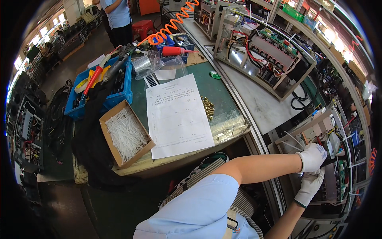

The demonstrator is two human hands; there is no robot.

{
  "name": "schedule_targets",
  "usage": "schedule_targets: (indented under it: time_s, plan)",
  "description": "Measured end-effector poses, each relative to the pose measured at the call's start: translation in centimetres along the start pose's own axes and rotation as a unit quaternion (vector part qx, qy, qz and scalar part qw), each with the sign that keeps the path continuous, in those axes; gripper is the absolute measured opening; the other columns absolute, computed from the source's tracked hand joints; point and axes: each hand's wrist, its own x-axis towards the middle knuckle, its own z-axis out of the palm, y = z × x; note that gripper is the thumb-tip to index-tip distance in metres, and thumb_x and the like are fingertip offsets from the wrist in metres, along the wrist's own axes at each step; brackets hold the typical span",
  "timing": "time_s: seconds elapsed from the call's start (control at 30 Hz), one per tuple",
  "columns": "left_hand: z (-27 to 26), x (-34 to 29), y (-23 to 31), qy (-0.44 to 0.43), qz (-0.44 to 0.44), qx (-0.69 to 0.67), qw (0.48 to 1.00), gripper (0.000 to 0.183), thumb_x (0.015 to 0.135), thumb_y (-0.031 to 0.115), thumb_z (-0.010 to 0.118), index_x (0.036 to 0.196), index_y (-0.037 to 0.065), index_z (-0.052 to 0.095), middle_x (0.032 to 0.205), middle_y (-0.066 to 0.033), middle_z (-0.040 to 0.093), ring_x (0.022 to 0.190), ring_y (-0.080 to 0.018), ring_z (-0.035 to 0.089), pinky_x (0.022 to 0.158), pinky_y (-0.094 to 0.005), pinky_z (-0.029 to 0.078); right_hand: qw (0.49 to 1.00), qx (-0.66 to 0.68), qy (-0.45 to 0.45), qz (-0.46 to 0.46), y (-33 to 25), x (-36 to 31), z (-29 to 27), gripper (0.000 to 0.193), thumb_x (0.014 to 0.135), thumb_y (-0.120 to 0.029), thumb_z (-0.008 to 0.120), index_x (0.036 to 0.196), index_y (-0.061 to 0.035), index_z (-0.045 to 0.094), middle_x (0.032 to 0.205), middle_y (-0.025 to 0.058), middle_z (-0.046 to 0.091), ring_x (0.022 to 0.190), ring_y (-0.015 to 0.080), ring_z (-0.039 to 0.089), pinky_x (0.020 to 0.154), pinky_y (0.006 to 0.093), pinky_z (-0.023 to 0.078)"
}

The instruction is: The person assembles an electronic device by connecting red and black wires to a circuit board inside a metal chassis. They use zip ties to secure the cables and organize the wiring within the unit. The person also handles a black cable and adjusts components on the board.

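Open chassis unit, metal frame w/ wiring & green boards, sat lower R of view, beyond metal rail. White-gloved L hand was at its near side, fingers curled, tips hidden; can't tell if clamped on anything. White-gloved R hand was just below, fingers bent up close to L hand; can't tell if gripping either. Second chassis stood farther up, also open, wires & boards exposed. Green-topped table to L held paper form w/ handwriting, brass-coloured small parts piled at form's R edge, cardboard box of thin white strips, blue tool bin, red squeeze bottle. Orange coiled hose ran above. Person in lt. blue top stood in bg.
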Motion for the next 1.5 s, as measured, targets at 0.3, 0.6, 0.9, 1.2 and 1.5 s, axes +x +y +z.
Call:
schedule_targets:
  time_s: [0.3,0.6,0.9,1.2,1.5]
  plan:
    - [0.2,0.2,-1.2,0.020,0.021,-0.001,1.000,0.017,0.077,0.018,0.067,0.088,0.007,0.073,0.087,-0.0103,0.072,0.085,-0.0249,0.071,0.064,-0.0375,0.056,0.998,-0.043,-0.038,0.000,0.1,1.2,-1.5,0.025,0.101,-0.025,0.053,0.080,-0.0120,0.051,0.062,-0.0066,0.036,0.054,0.0085,0.035,0.052,0.0235,0.040]
    - [-0.3,-0.4,0.9,0.086,0.003,-0.013,0.996,0.026,0.082,0.024,0.064,0.101,0.006,0.068,0.098,-0.0117,0.070,0.088,-0.0266,0.070,0.072,-0.0374,0.056,0.988,-0.040,0.024,-0.149,0.7,-1.2,-0.7,0.036,0.099,-0.025,0.053,0.128,-0.0036,0.054,0.125,0.0104,0.060,0.118,0.0222,0.057,0.100,0.0364,0.045]
    - [-4.7,-1.9,-1.0,-0.100,0.000,-0.347,0.933,0.019,0.079,0.016,0.060,0.093,0.009,0.070,0.083,-0.0109,0.070,0.079,-0.0239,0.069,0.071,-0.0351,0.054,0.969,-0.192,-0.071,-0.141,-1.7,-4.3,-1.2,0.040,0.101,-0.020,0.049,0.137,-0.0025,0.044,0.138,0.0154,0.052,0.127,0.0250,0.052,0.107,0.0384,0.040]
    - [-3.5,-2.1,-0.7,-0.004,0.047,-0.297,0.954,0.025,0.081,0.027,0.068,0.095,0.006,0.068,0.085,-0.0146,0.068,0.086,-0.0280,0.068,0.075,-0.0391,0.053,0.975,-0.049,-0.208,-0.053,-2.8,-0.9,-5.3,0.034,0.100,-0.014,0.050,0.132,-0.0045,0.050,0.133,0.0091,0.057,0.123,0.0206,0.055,0.105,0.0367,0.042]
    - [-1.8,-1.3,-1.2,0.019,0.087,-0.264,0.961,0.026,0.082,0.030,0.069,0.091,0.005,0.066,0.087,-0.0154,0.068,0.090,-0.0329,0.066,0.079,-0.0415,0.051,0.985,-0.026,-0.156,-0.062,-2.3,-0.6,-4.8,0.035,0.098,-0.016,0.055,0.131,-0.0063,0.051,0.126,0.0076,0.060,0.115,0.0185,0.058,0.100,0.0346,0.045]
